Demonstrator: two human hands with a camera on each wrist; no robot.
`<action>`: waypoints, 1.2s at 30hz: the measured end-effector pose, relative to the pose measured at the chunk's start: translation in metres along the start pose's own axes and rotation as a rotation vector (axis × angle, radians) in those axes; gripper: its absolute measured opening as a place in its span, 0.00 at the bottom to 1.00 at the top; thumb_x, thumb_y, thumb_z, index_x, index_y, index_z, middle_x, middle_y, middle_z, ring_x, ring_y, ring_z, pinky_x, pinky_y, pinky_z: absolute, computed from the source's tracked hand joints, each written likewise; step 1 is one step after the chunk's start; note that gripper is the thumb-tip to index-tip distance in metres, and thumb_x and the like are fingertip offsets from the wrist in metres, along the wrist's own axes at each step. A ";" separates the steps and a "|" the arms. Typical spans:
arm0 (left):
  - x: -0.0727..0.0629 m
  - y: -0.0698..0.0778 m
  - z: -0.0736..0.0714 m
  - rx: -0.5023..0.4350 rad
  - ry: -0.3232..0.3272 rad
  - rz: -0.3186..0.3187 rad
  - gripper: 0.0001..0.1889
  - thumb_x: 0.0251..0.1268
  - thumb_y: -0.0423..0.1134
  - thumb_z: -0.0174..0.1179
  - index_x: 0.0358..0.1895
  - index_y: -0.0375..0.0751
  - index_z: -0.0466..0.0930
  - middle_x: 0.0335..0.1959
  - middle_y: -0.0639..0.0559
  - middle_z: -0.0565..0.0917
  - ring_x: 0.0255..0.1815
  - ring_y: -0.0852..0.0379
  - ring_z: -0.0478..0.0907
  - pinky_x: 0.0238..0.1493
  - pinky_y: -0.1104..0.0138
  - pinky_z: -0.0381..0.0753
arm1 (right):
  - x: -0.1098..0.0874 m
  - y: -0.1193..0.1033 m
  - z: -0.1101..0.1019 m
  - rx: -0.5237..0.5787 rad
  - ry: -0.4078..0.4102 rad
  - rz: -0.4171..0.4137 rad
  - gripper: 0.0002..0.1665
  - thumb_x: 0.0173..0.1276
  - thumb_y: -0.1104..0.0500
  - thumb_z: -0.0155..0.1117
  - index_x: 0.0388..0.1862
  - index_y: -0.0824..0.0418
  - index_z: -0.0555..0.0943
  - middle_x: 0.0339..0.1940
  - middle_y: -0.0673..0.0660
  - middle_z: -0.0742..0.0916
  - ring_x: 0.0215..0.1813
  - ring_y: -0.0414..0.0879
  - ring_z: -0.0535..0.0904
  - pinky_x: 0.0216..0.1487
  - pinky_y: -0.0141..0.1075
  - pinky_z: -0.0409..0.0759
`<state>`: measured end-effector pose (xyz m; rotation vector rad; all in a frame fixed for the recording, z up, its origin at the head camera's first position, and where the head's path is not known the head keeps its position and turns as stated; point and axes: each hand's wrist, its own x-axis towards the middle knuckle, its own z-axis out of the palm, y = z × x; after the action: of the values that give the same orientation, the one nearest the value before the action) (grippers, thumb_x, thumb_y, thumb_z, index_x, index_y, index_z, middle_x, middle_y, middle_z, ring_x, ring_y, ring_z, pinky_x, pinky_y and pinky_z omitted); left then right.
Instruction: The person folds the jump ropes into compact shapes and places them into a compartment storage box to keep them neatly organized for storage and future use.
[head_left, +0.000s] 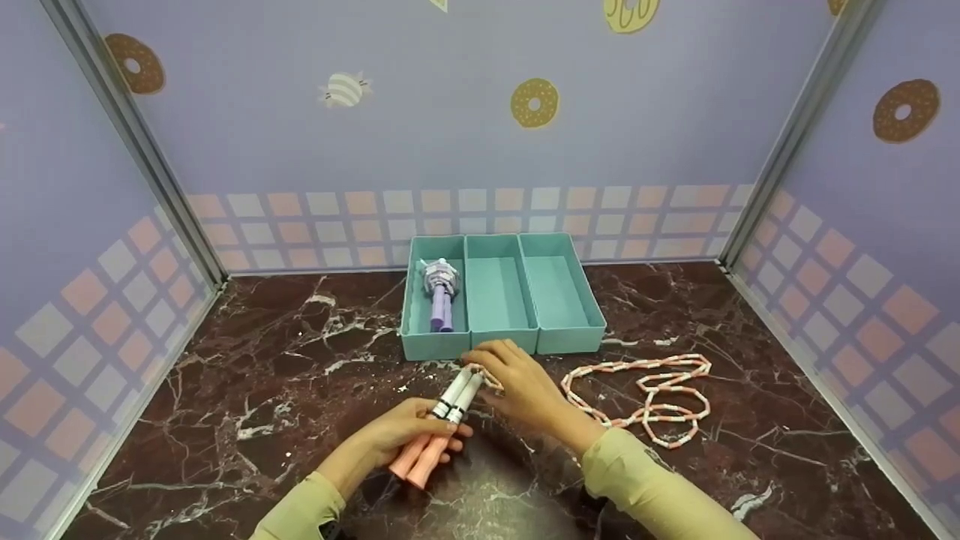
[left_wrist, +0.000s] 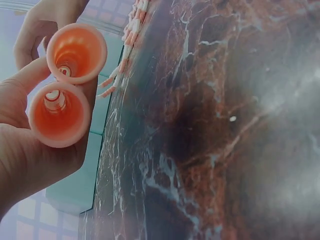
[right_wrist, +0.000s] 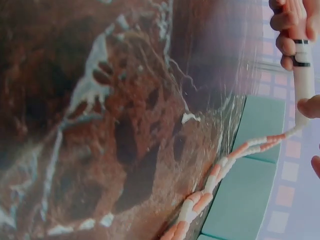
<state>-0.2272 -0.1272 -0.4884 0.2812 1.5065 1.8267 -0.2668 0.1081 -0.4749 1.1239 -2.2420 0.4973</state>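
Observation:
A jump rope has two handles (head_left: 425,450), coral at the grip and white above black bands, with a pink-and-white beaded cord (head_left: 679,409). My left hand (head_left: 401,431) grips both handles side by side, and their hollow coral ends (left_wrist: 60,116) face the left wrist camera. At the white ends, my right hand (head_left: 521,382) curls around the handle tips and the start of the cord. Its thumb (right_wrist: 311,106) touches a white tube in the right wrist view. From there the beaded cord (right_wrist: 212,177) hangs down; part of the right fingers' hold is hidden.
Behind the hands stands a teal tray (head_left: 435,346) with three compartments. Its left compartment holds a bundled purple jump rope (head_left: 441,292). Loops of the beaded cord spread over the dark marbled table (head_left: 300,375) on the right. Patterned panels (head_left: 450,150) enclose the back and sides.

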 end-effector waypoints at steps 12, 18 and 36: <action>-0.008 0.016 0.003 0.028 0.001 0.036 0.18 0.68 0.29 0.55 0.58 0.24 0.70 0.44 0.48 0.88 0.36 0.59 0.86 0.39 0.67 0.87 | -0.017 0.015 0.003 0.158 -0.190 0.326 0.48 0.57 0.53 0.76 0.74 0.56 0.64 0.64 0.57 0.79 0.63 0.50 0.77 0.64 0.45 0.79; -0.011 0.027 0.004 0.036 0.009 0.060 0.15 0.68 0.28 0.53 0.56 0.29 0.72 0.44 0.49 0.88 0.36 0.59 0.86 0.39 0.68 0.87 | -0.025 0.017 0.008 0.186 -0.242 0.388 0.45 0.59 0.54 0.74 0.73 0.58 0.65 0.62 0.59 0.81 0.61 0.53 0.79 0.61 0.48 0.81; -0.019 0.054 -0.006 -0.019 0.087 0.160 0.21 0.72 0.29 0.50 0.64 0.23 0.63 0.45 0.49 0.86 0.37 0.59 0.85 0.41 0.68 0.87 | -0.038 0.028 0.003 0.232 -0.241 0.404 0.20 0.61 0.66 0.67 0.52 0.61 0.75 0.30 0.52 0.82 0.31 0.42 0.73 0.32 0.36 0.75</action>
<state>-0.2395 -0.1463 -0.4352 0.3247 1.5636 2.0008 -0.2722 0.1453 -0.5040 0.8730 -2.6956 0.8423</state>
